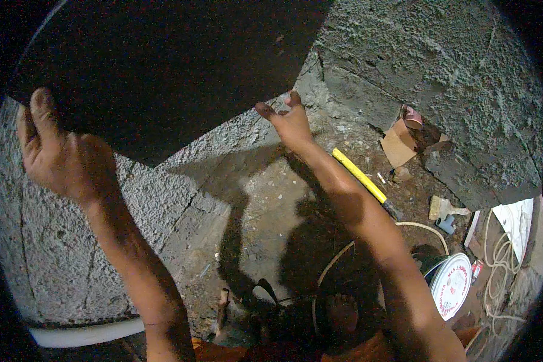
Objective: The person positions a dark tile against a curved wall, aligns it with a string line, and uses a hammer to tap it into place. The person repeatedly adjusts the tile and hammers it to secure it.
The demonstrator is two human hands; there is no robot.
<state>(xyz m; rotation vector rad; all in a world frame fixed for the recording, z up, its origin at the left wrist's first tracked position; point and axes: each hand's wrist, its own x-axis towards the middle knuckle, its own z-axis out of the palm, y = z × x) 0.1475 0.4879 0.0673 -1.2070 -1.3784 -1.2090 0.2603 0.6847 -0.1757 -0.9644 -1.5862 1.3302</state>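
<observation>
A large, dark, flat panel [175, 66] with straight edges fills the upper left; it is too dark to tell its material. My left hand [69, 145] grips its lower left edge, the thumb lying against the face turned to me. At the panel's lower right corner, my right hand [291, 123] pinches the edge between thumb and fingers. Both arms reach up and forward, and the panel is raised in front of rough grey walls [428, 54]. Its shadow falls on the wall and floor below.
On the right lie a yellow bar-shaped tool [359, 175], torn cardboard [398, 143], a brush [443, 208] and a grey pipe fitting [446, 224]. A bucket with a white lid [451, 286] stands near coiled cable [501, 265]. A white pipe [87, 333] runs lower left. My bare foot [342, 311] shows below.
</observation>
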